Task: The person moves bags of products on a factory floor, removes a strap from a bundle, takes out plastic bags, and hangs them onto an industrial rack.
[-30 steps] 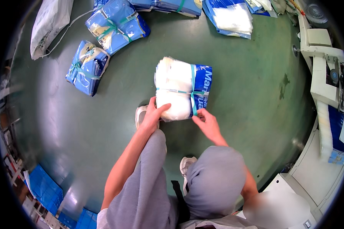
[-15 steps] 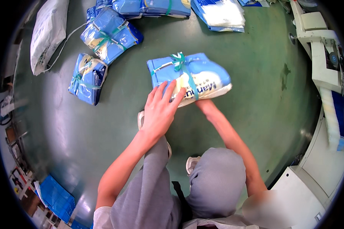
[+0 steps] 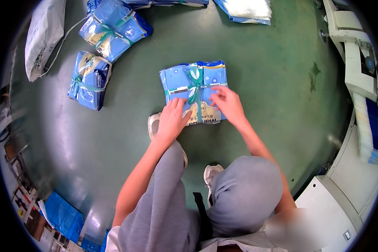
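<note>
A bundle of blue plastic bags (image 3: pixel 178 80), tied crosswise with green ribbon (image 3: pixel 194 84), lies flat on the green floor in front of my shoes. The ribbon's knot is near the middle of its upper face. My left hand (image 3: pixel 173 119) rests on the bundle's near left part, fingers stretched out and thumb apart. Over the right part is my right hand (image 3: pixel 230 106), its fingers loosely bent and apart, close to the ribbon. I see nothing held in it; whether its fingertips touch the bundle I cannot tell.
Two more tied blue bundles, a small one (image 3: pixel 88 80) and a larger one (image 3: pixel 115 27), lie at the left. Beyond them is a white sack (image 3: pixel 44 40). White and blue bags (image 3: pixel 245 10) lie at the far edge. A pale machine (image 3: pixel 359 69) stands right, a blue crate (image 3: pixel 63 216) lower left.
The bundle has gone from raised and tilted to flat on the floor. My right hand has come out from beneath it to above its right side. The left hand stays at its near left.
</note>
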Motion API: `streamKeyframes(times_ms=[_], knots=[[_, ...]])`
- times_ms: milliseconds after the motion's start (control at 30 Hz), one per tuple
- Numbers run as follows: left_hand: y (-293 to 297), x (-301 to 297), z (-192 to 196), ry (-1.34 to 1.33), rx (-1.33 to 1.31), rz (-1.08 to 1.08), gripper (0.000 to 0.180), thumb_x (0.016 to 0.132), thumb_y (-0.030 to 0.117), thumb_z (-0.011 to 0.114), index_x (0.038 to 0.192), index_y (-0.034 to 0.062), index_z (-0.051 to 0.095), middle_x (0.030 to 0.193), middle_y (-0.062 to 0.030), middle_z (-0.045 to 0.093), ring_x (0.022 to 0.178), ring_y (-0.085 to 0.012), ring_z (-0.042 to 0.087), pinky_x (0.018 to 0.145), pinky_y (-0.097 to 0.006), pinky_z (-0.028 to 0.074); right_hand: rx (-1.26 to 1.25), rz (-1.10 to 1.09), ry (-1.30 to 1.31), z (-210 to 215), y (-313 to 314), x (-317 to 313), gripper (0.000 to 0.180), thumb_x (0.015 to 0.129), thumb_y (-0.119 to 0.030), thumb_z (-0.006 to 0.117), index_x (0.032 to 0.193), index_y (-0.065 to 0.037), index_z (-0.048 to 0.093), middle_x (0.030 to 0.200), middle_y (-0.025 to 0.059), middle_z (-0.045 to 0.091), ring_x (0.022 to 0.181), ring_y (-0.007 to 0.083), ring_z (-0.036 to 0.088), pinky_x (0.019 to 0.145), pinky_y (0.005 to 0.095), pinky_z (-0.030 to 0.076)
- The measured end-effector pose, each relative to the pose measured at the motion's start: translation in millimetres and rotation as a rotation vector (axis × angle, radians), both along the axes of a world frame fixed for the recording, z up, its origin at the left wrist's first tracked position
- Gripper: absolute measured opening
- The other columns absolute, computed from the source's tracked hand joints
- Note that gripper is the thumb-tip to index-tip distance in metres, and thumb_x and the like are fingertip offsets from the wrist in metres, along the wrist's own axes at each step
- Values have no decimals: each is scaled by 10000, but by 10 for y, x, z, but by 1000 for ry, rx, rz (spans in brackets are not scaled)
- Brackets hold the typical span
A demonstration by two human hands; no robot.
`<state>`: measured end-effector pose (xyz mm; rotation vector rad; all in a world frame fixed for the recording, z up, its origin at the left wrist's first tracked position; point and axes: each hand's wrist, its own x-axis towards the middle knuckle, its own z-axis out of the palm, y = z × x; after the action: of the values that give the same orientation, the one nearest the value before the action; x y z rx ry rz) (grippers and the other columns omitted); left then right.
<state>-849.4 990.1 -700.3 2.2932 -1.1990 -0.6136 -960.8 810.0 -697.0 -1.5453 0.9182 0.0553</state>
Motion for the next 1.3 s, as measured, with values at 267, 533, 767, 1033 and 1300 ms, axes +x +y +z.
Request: streamKeyframes(times_ms=[267,533,767,1033,1300], knots=[[-349,117,-202,-76,105,27,404,713,261,745,943,68,474,898,-69,574,855,-257,589,691,-359,493,-561,461,79,-224,-68,728,245,799,-249,649,823,-6,626,756,135,658,693,312,630,612,376,495],[-335,155,-139,77,57,118,440,775,270,704,1092,86,460,904,-79,595,814,-267,603,629,-363,494,-209,69,-191,-94,-60,577,199,858,-178,622,795,-1,557,620,34,586,567,74,541,526,238,414],[-438,245,-99,-174,-427,148,200,847,264,602,943,93,563,795,-54,603,783,-250,569,711,-373,441,-275,-16,-201,132,245,413,186,861,-158,624,805,3,548,657,50,601,564,99,544,546,256,435],[-466,222,-166,108,-157,19,131,867,234,563,888,111,601,732,-32,606,722,-220,560,648,-355,335,-452,63,-217,232,272,352,171,858,-152,622,816,-1,553,665,75,583,573,143,556,546,277,434],[-325,174,-324,65,-135,-104,162,844,249,601,789,96,601,702,-35,565,702,-207,527,655,-348,339,-363,197,-92,372,82,334,249,885,-270,581,871,-24,615,740,95,620,631,227,606,585,327,474]])
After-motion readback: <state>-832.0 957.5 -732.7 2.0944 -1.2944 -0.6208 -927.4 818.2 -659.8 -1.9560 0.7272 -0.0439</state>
